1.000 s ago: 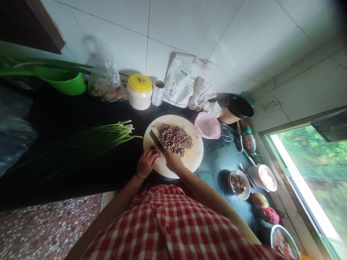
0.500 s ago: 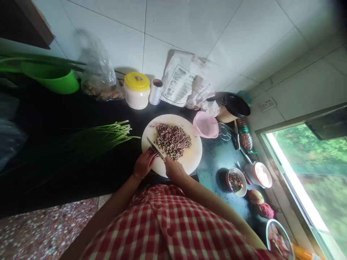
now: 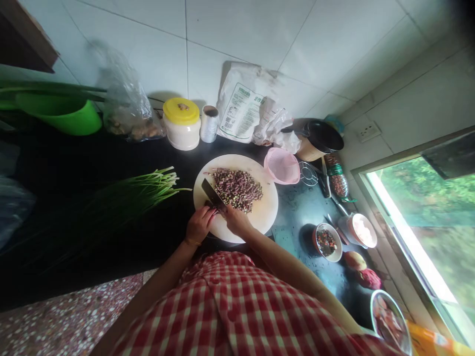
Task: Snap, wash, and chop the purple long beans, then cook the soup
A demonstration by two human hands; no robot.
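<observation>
My right hand (image 3: pixel 237 221) is closed round the handle of a kitchen knife (image 3: pixel 213 193), whose broad dark blade points to the upper left over the round white cutting board (image 3: pixel 265 220). Close against the blade's near side, my left hand (image 3: pixel 201 223) has its fingers bent and pressed together on a small bunch of purple long beans (image 3: pixel 211 209), mostly hidden by the fingers and the blade. A heap of short-cut purple bean pieces (image 3: pixel 241 189) covers the middle of the board, just beyond the knife.
Green stalks (image 3: pixel 148 190) lie left of the board. Behind stand a yellow-lidded jar (image 3: pixel 181 123), a plastic-film roll (image 3: pixel 210 124) and a white bag (image 3: pixel 241 106). A pink basket (image 3: pixel 282 165) touches the board's right rim. Further right are a bowl (image 3: pixel 327 242) and a small pot (image 3: pixel 359 230).
The knife blade has tilted, showing more of its broad side, and its tip has risen slightly. Both hands remain at nearly the same spot on the board. The whole view has shifted slightly.
</observation>
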